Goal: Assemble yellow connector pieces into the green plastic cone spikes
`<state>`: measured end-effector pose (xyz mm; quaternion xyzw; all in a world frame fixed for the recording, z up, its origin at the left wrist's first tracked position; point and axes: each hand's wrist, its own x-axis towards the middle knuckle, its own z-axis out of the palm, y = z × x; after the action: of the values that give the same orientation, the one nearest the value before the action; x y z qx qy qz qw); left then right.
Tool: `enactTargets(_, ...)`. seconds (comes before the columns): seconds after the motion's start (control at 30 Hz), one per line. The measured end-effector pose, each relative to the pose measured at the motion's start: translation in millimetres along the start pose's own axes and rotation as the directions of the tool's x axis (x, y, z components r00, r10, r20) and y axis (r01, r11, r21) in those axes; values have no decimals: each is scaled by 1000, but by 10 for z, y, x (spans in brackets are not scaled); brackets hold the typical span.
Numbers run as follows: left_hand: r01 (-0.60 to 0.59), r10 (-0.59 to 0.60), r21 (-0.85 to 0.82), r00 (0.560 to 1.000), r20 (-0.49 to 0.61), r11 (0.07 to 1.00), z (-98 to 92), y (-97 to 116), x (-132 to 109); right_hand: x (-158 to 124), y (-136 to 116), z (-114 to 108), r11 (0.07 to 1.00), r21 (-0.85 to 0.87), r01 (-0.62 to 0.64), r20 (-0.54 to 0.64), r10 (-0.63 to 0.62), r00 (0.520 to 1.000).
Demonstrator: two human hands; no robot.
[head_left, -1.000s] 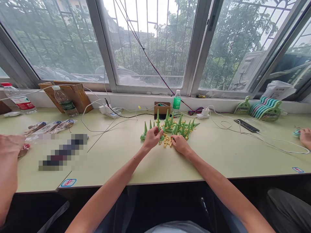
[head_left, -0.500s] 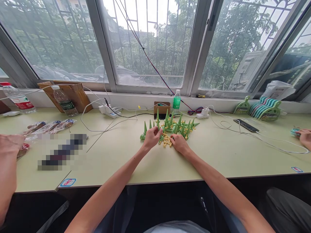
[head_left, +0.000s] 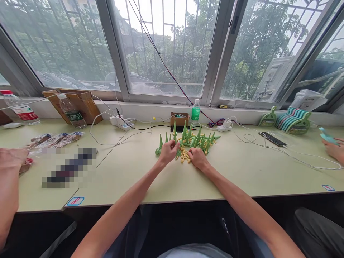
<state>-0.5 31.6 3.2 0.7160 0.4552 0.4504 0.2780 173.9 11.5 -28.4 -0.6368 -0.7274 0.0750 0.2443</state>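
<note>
Turquoise piece seemingly rose; tabletop bears green cones.

Tons of open tabletop left of the left hand, so a low slide in from there works. Right of the right hand is roomy too, up to the black device. Narrow gap between hands, littered with yellow pieces. Straight ahead's the pain: mostly upright green cones, then the green bottle behind.
</note>
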Motion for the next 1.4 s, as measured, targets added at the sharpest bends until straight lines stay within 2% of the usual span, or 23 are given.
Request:
enactTargets(0.13,7,-8,-13,1000,-5,1000,3,-32,5,-35,-4,-23,994,111,16,-13,-15,1000)
enactTargets(0.37,7,-5,-70,999,34,998,18,-99,27,-114,-46,-59,932,265,247,-147,-213,966)
enactTargets(0.5,-7,14,-108,997,72,994,29,-128,46,-140,-72,-84,897,308,317,-138,-287,948)
enactTargets(0.67,-21,31,-105,996,87,994,40,-157,54,-131,-52,-66,852,342,396,-199,-346,917)
enactTargets(1.13,-79,82,-56,994,68,995,30,-106,20,-117,-37,-66,828,324,458,-203,-413,888)
enactTargets(1.4,-134,132,32,989,67,990,-1,-40,-9,-128,-29,-65,817,324,477,-226,-423,878)
